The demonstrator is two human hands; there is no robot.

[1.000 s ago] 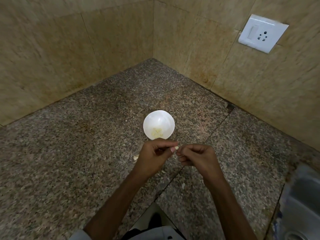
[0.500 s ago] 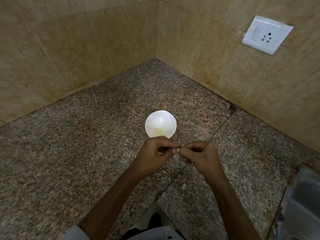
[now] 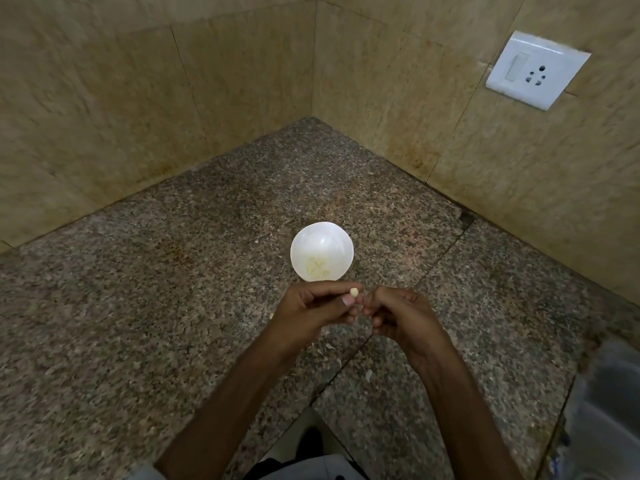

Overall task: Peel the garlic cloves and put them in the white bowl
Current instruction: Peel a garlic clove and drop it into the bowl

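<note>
The white bowl [image 3: 322,251] stands on the granite counter just beyond my hands, with several pale peeled cloves in its bottom. My left hand [image 3: 311,310] pinches a small pale garlic clove [image 3: 353,292] between thumb and forefinger, its tip showing. Right beside it, my right hand [image 3: 401,317] has its fingers curled, fingertips close to the clove; what they hold is hidden. Both hands hover a little above the counter, near the bowl's front rim.
Bits of garlic skin [image 3: 369,375] lie on the granite counter [image 3: 138,306] under my hands. Tiled walls meet in a corner behind the bowl. A white switch socket [image 3: 536,69] is on the right wall. A steel sink edge [image 3: 609,410] shows at lower right.
My hands have drawn slightly apart, and the clove's tip now shows more clearly in my left fingers. The view has shifted a little.
</note>
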